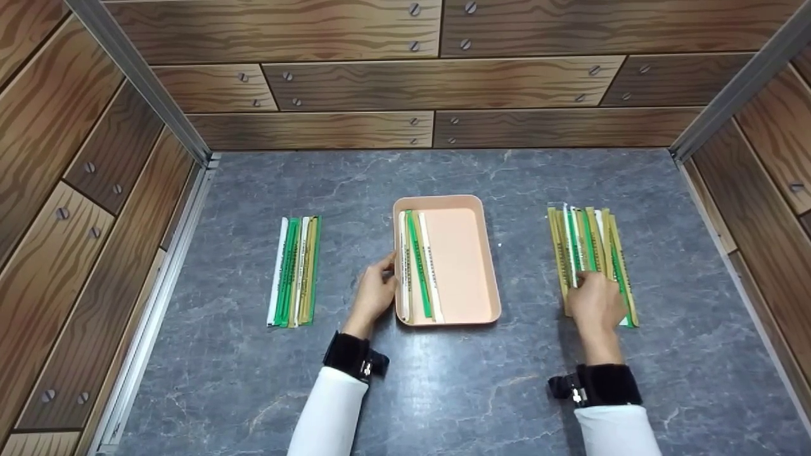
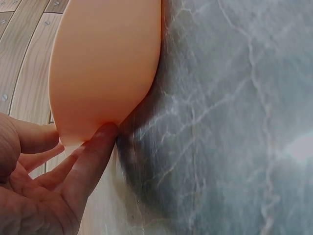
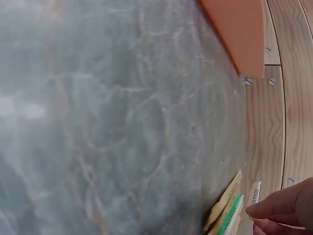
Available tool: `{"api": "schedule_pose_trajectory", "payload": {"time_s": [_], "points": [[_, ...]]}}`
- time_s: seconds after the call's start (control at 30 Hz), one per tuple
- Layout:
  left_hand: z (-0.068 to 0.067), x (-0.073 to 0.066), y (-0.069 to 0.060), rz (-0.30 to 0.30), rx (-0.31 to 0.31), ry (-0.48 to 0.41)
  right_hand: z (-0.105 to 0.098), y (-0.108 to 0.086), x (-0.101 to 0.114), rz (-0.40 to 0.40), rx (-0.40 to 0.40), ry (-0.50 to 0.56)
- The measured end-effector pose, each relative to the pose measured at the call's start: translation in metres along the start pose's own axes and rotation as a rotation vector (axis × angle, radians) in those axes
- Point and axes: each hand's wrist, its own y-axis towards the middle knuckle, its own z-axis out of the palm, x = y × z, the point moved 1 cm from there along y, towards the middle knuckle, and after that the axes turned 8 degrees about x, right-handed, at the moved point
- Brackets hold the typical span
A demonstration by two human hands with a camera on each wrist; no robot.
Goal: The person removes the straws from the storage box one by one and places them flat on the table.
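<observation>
A peach tray [image 1: 459,266] lies at the middle of the table, with several long thin wrapped sticks [image 1: 418,266] in white, green and tan along its left side. My left hand [image 1: 372,291] grips the tray's left wall; in the left wrist view its thumb meets the rim and a finger [image 2: 98,152] presses low on the outside. On the right, my right hand [image 1: 597,301] is over a row of similar wrapped sticks [image 1: 592,237]. Its fingers pinch a white wrapped stick [image 3: 256,192] in the right wrist view, partly hidden by the hand.
Another row of white, green and tan wrapped sticks [image 1: 294,272] lies left of the tray. Wood-patterned panels [image 1: 355,82] enclose the grey marbled table [image 1: 469,392] at the back and both sides, with metal rails [image 1: 152,304] along the edges.
</observation>
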Motion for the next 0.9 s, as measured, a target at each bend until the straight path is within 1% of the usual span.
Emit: {"api": "schedule_pose_trajectory", "payload": {"time_s": [0.17, 0.4, 0.63, 0.7, 0.77, 0.83, 0.9], "points": [[0.000, 0.000, 0.000, -0.020, 0.001, 0.012, 0.004, 0.002, -0.002, 0.009, 0.012, -0.007], [0.001, 0.000, 0.000, -0.018, 0.011, -0.019, 0.008, 0.005, -0.002, -0.009, 0.000, -0.008], [0.001, 0.000, 0.000, -0.019, 0.019, -0.028, 0.009, 0.005, 0.001, -0.023, 0.005, -0.011], [0.001, 0.001, 0.000, -0.016, 0.015, -0.023, 0.008, 0.003, 0.005, -0.043, -0.010, -0.014], [0.001, 0.001, 0.000, -0.022, 0.014, -0.017, 0.009, 0.000, 0.012, -0.083, -0.020, -0.011], [0.001, 0.001, 0.000, -0.024, 0.012, -0.016, 0.011, -0.003, 0.021, -0.155, -0.025, -0.001], [0.000, 0.001, 0.000, -0.024, 0.012, -0.017, 0.017, -0.007, 0.034, -0.250, -0.028, 0.015]]}}
